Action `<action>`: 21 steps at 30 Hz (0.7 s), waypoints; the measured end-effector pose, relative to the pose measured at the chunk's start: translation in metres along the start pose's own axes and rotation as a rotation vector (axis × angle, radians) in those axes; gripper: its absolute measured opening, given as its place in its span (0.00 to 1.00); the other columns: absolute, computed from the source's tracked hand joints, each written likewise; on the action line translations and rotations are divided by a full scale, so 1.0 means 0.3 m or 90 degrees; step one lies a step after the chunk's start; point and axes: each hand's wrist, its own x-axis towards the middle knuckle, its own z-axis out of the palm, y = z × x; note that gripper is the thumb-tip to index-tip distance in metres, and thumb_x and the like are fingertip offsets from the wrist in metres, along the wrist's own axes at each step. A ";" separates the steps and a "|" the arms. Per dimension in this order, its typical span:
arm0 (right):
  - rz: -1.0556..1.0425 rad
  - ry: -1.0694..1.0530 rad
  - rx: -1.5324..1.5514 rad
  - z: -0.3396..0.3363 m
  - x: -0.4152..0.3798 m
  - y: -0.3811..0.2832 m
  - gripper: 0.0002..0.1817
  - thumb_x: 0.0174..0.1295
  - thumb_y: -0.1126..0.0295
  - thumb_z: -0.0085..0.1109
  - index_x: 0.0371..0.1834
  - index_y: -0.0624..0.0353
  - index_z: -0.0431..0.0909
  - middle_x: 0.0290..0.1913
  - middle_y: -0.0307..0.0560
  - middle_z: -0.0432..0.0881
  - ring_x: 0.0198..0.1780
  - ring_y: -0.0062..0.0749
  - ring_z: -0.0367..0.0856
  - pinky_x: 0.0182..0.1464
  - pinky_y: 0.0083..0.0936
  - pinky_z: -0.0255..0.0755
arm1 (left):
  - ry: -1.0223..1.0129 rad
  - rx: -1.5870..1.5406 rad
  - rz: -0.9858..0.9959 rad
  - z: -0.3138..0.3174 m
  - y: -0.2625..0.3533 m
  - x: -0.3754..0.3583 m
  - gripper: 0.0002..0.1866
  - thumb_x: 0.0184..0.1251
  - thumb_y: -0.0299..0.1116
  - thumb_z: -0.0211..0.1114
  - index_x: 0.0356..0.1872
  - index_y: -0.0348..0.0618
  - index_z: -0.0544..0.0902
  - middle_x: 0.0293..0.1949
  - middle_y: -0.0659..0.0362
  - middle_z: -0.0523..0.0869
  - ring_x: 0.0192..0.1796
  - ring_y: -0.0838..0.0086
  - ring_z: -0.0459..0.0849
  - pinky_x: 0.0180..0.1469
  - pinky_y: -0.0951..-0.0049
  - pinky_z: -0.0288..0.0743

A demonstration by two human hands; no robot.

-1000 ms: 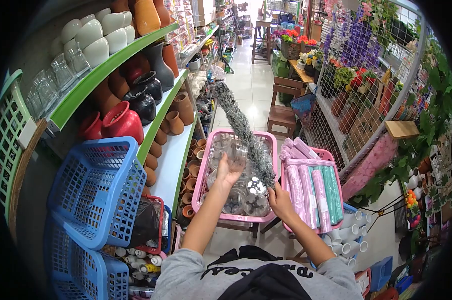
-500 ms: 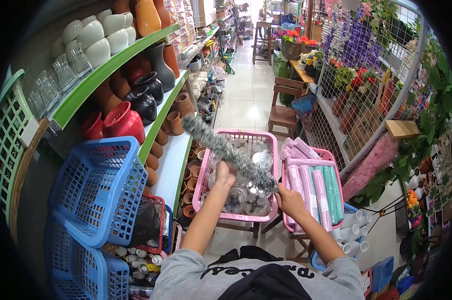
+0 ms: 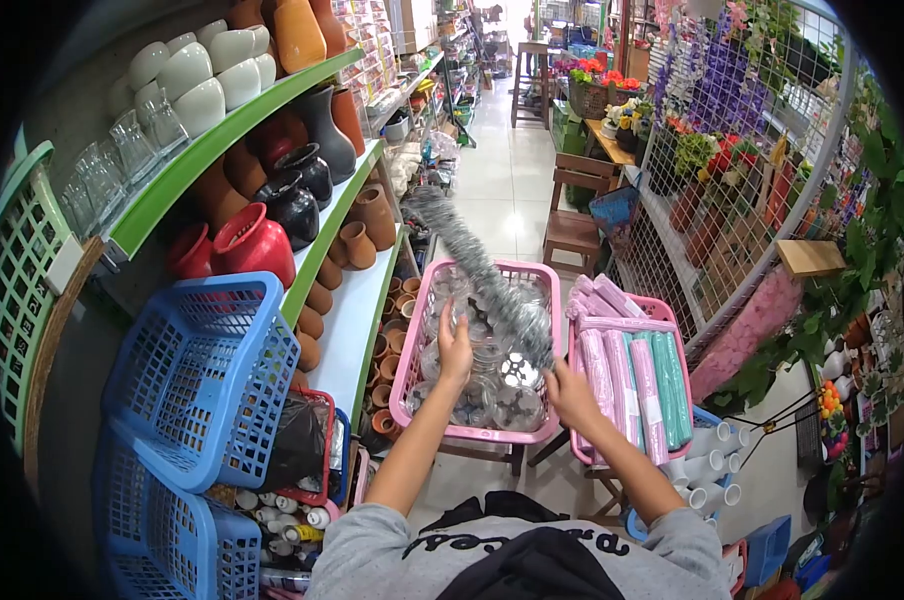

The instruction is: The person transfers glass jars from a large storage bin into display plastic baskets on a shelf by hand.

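A long grey fluffy duster (image 3: 482, 265) slants over a pink basket (image 3: 400, 385), blurred a little by motion. My right hand (image 3: 570, 392) is closed round its near end, by the basket's right rim. My left hand (image 3: 456, 352) is over the left part of the basket, fingers stretched out and apart from the duster. Clear round plastic pieces (image 3: 472, 405) fill the basket beneath both hands; their exact kind is hard to make out.
Right of it, another pink basket (image 3: 684, 360) holds pink and green wrapped rolls (image 3: 627, 385). Blue baskets (image 3: 197, 380) stand at left below shelves (image 3: 317, 235) of pots and vases. A wooden chair (image 3: 575, 225) and wire mesh rack (image 3: 742, 170) flank the aisle.
The duster's far end has swung up and to the right. My left hand has opened and come away from the duster, while my right hand keeps its grip.
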 end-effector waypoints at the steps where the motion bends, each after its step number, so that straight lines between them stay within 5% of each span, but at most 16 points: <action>1: 0.009 -0.036 -0.023 0.014 -0.025 -0.013 0.12 0.63 0.63 0.48 0.37 0.62 0.66 0.18 0.67 0.73 0.25 0.66 0.73 0.27 0.53 0.66 | 0.005 -0.030 -0.030 0.022 0.048 -0.017 0.24 0.71 0.29 0.47 0.66 0.36 0.58 0.65 0.50 0.62 0.65 0.68 0.62 0.65 0.72 0.55; 2: 0.008 -0.037 -0.024 0.010 -0.020 -0.016 0.12 0.63 0.63 0.48 0.37 0.62 0.66 0.18 0.67 0.73 0.25 0.66 0.73 0.27 0.53 0.66 | 0.007 -0.030 -0.030 0.001 0.028 -0.004 0.24 0.71 0.29 0.47 0.66 0.36 0.58 0.65 0.50 0.62 0.65 0.68 0.62 0.65 0.72 0.55; 4: 0.016 -0.032 -0.111 0.004 -0.008 -0.019 0.12 0.63 0.62 0.49 0.38 0.61 0.65 0.17 0.68 0.73 0.25 0.66 0.74 0.27 0.54 0.66 | -0.044 -0.027 -0.016 -0.032 0.035 0.000 0.23 0.72 0.30 0.46 0.67 0.42 0.57 0.65 0.55 0.61 0.59 0.71 0.70 0.46 0.70 0.79; 5: 0.040 -0.037 -0.085 0.012 0.019 0.021 0.13 0.63 0.62 0.48 0.40 0.61 0.65 0.20 0.69 0.74 0.27 0.68 0.74 0.29 0.55 0.67 | -0.007 0.031 0.018 -0.025 0.020 -0.023 0.23 0.71 0.29 0.46 0.65 0.36 0.59 0.64 0.50 0.63 0.63 0.68 0.65 0.63 0.72 0.59; 6: 0.040 -0.039 -0.082 0.016 0.038 0.041 0.13 0.63 0.62 0.48 0.40 0.61 0.65 0.20 0.69 0.74 0.27 0.68 0.74 0.29 0.55 0.67 | -0.005 0.033 0.016 -0.032 0.022 -0.035 0.23 0.71 0.29 0.46 0.65 0.36 0.59 0.64 0.50 0.63 0.63 0.68 0.65 0.63 0.72 0.59; 12: 0.095 -0.067 -0.087 0.104 0.087 0.065 0.16 0.64 0.64 0.44 0.39 0.70 0.63 0.25 0.73 0.76 0.31 0.69 0.76 0.36 0.55 0.68 | 0.009 -0.026 -0.027 -0.050 0.033 -0.025 0.23 0.71 0.29 0.45 0.66 0.37 0.58 0.64 0.51 0.64 0.62 0.69 0.67 0.62 0.72 0.61; 21: -0.001 -0.152 -0.317 0.196 0.102 0.067 0.10 0.58 0.71 0.46 0.37 0.68 0.66 0.33 0.60 0.79 0.34 0.54 0.81 0.34 0.45 0.74 | 0.004 -0.093 -0.064 -0.038 0.095 -0.050 0.23 0.72 0.31 0.46 0.66 0.43 0.57 0.59 0.52 0.69 0.56 0.69 0.74 0.48 0.69 0.79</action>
